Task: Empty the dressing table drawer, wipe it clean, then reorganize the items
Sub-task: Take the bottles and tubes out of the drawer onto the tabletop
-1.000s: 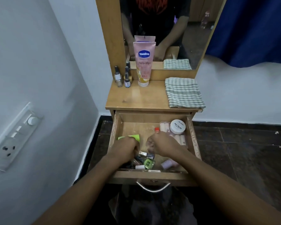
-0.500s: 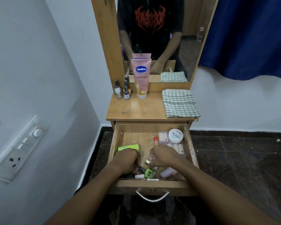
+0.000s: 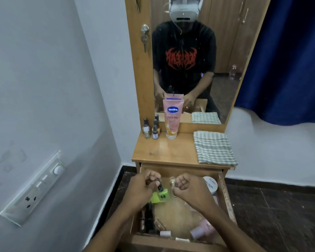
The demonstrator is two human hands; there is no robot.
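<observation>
Two hands of mine hover over the open drawer (image 3: 225, 197) at 6 o'clock, the left hand (image 3: 144, 190) gripping a small dark bottle (image 3: 160, 187) above a green tube (image 3: 159, 197), the right hand (image 3: 186, 187) clenched round a small clear bottle (image 3: 172, 181), Vaseline tube (image 3: 172, 120) at 12 o'clock.

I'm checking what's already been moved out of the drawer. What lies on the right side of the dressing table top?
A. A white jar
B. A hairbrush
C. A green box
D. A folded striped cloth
D: a folded green-and-white striped cloth lies on the right of the table top, opposite the pink Vaseline tube.
</observation>
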